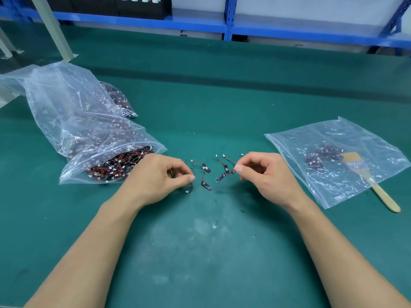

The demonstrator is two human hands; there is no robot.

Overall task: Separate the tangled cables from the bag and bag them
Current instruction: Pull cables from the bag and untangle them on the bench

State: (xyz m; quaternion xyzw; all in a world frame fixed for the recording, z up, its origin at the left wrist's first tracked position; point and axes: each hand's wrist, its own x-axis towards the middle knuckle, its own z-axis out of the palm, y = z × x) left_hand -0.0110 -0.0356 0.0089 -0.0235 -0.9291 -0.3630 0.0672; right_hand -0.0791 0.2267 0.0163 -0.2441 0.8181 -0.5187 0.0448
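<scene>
**A:** Where were the hands?

**B:** Both were over the green table (pixel 200 252), near its middle. The left hand (pixel 164 174) pinched a few cables (pixel 205 168) between thumb and forefinger. Red and black wires hung from the pinch, with white plugs and small black boards at their ends.

**A:** And the right hand?

**B:** The right hand (pixel 264 172) pinched a second bunch (pixel 224 170) the same way, its other fingers curled. The two lots were near each other but apart. I couldn't tell whether either touched the table.

**A:** And the bags?

**B:** The full bag (pixel 106 156) lay on its side at the left. Its mouth faced the left hand and was just beside it. It was packed with the same cables. A smaller bag (pixel 120 101) of cables lay behind it, partly under rumpled clear plastic (pixel 55 96).

**A:** What was on the right?

**B:** The right bag (pixel 333 138) lay flat, well apart from the full one, with a small heap (pixel 320 155) of cables inside. A wooden brush (pixel 373 181) lay at its near edge, with the handle out on the table. I couldn't tell whether its head was over or under the plastic.

**A:** And further back?

**B:** There was a blue shelf (pixel 226 23) beyond the table.
</scene>
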